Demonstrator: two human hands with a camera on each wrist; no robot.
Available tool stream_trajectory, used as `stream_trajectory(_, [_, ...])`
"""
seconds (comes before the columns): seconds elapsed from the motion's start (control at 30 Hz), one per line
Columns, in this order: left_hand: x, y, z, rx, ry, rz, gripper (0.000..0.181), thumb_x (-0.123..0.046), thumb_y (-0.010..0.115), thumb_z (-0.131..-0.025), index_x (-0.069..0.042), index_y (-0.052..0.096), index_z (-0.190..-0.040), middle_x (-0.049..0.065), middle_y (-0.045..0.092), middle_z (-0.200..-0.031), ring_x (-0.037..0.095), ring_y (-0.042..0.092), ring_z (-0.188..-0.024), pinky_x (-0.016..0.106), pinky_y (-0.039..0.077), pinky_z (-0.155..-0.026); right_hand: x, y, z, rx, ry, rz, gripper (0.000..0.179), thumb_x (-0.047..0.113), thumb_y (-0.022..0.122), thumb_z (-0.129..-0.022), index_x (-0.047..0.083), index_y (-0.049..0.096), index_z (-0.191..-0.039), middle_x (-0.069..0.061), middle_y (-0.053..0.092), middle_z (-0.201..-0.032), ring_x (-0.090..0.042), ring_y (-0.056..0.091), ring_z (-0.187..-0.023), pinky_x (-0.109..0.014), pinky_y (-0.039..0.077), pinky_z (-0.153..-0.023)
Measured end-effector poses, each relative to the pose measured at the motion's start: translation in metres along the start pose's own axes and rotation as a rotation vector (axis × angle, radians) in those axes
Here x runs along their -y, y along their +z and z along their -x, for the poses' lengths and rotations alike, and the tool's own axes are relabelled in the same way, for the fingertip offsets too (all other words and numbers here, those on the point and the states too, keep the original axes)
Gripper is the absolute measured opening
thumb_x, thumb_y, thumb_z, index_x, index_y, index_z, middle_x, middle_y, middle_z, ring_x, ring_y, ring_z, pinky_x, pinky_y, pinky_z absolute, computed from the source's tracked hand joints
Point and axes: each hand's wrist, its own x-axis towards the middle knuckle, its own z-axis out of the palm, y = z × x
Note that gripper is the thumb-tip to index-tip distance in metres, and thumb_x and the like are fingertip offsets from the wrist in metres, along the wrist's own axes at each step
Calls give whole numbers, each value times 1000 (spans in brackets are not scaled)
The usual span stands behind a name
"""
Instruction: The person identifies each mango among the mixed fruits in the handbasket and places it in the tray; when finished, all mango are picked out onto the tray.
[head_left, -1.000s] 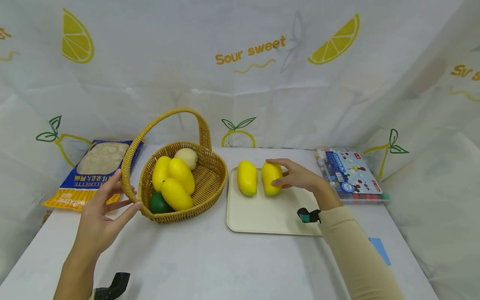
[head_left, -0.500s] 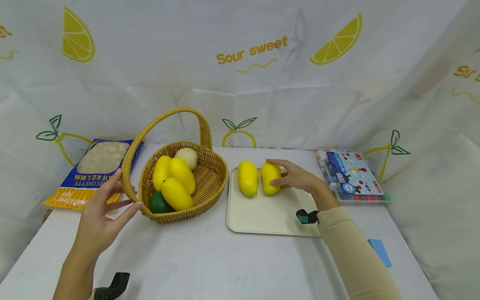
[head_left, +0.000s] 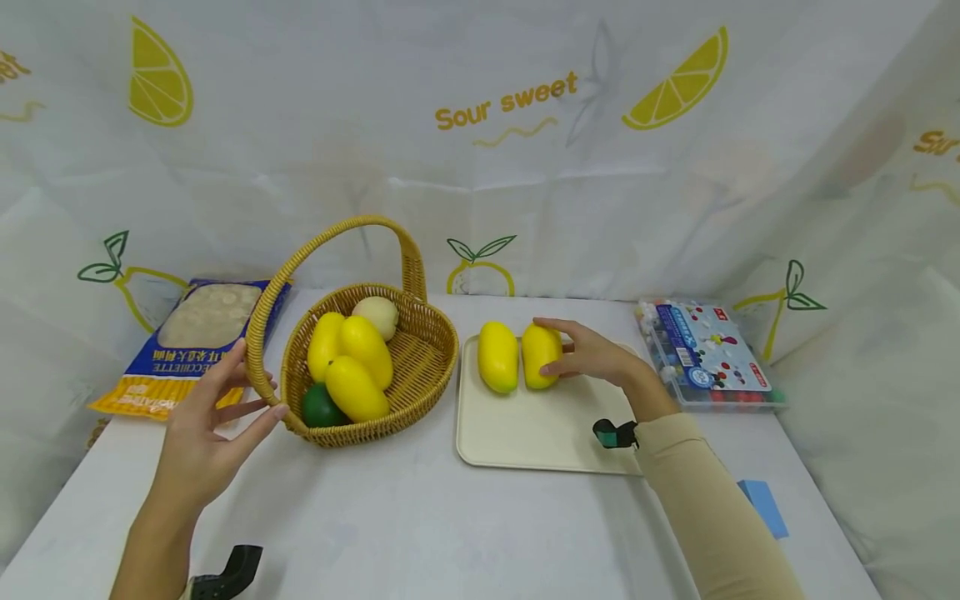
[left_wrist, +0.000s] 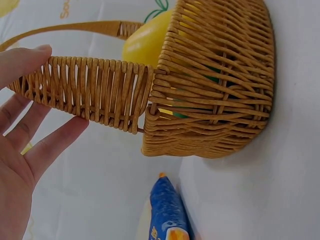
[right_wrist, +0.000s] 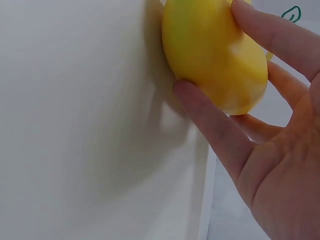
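- Lying at the left of the bench (head_left: 450, 542), a blue and orange pasta bag (head_left: 176, 354) shows pale pieces through its window.
- The left-hand grip (head_left: 198, 437) is narrow, its thumb and fingers pinching the lower left part of the basket handle (head_left: 330, 237); in the left wrist view the handle passes between them.
- The wicker basket (head_left: 422, 362) rests on the bench with its handle arching up. Toward its left side sit three yellow fruits (head_left: 357, 389), a green fruit (head_left: 318, 410) at the near edge and a pale round fruit (head_left: 377, 317) at the back.
- Right of the basket lies a cream tray (head_left: 525, 437), with one yellow mango (head_left: 498, 357) on its far left part.
- Just beside it, a second mango (head_left: 537, 357) is at the tray's far side; whether it touches the tray underneath, I cannot tell.
- The right-hand grip (head_left: 592, 357) holds this second mango between thumb and fingers.
- Beyond that hand is a clear plastic case (head_left: 708, 354) with a printed label.
- Nearer, right of the beige sleeve (head_left: 712, 500), lies a blue block (head_left: 765, 507).
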Motion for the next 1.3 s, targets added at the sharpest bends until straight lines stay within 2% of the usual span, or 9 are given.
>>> stream_trajectory(0.13, [1, 0, 0, -2, 10, -6, 105, 30, 81, -59, 0, 44, -152, -32, 52, -132, -13, 56, -113, 2, 52, -85, -2, 0, 0, -4, 13, -2, 89, 19, 74, -94, 21, 21, -165, -14, 17, -171, -48, 38, -147, -47, 58, -105])
stream_trajectory(0.33, [1, 0, -1, 0, 15, -1, 105, 30, 81, -59, 0, 44, -152, -31, 52, -131, -12, 56, -112, 2, 53, -85, 1, -1, 3, -23, 52, 21, 97, 26, 76, -92, 27, 12, -166, -14, 7, -173, -50, 26, -153, -47, 57, -106])
stream_trajectory(0.47, [2, 0, -2, 1, 18, -3, 105, 29, 81, -59, 0, 44, -152, -31, 52, -133, -12, 56, -112, 2, 53, -85, 1, -3, 4, -35, 54, 50, 99, 28, 77, -92, 28, 12, -166, -13, 3, -173, -50, 23, -154, -52, 55, -108])
stream_trajectory(0.6, [2, 0, -2, 3, 16, -5, 105, 29, 81, -59, -1, 44, -152, -31, 52, -133, -12, 56, -113, 2, 52, -85, 0, -6, 4, -63, 35, 112, 99, 30, 79, -90, 25, 15, -165, -14, 5, -173, -50, 26, -153, -69, 37, -118])
stream_trajectory(0.7, [1, 0, -2, 3, 16, -9, 105, 29, 82, -59, -1, 44, -152, -31, 52, -132, -13, 56, -112, 2, 52, -85, 2, -8, 5, -83, 37, 142, 100, 32, 80, -88, 25, 17, -165, -15, 8, -173, -51, 26, -152, -77, 23, -120])
stream_trajectory(1.07, [2, 1, -1, -1, 11, -4, 103, 28, 82, -61, -1, 44, -152, -30, 52, -136, -13, 56, -113, 2, 52, -85, 8, -14, 7, -107, 24, 152, 99, 33, 80, -88, 31, 18, -164, -13, 7, -173, -50, 18, -155, -79, 20, -120])
stream_trajectory(1.3, [2, 0, -1, 0, 9, -4, 104, 28, 81, -60, -1, 43, -152, -31, 52, -135, -13, 56, -113, 2, 52, -85, 26, -20, 8, -128, -52, 180, 95, 32, 79, -88, 28, 22, -164, -10, 12, -173, -44, 11, -159, -76, 15, -123])
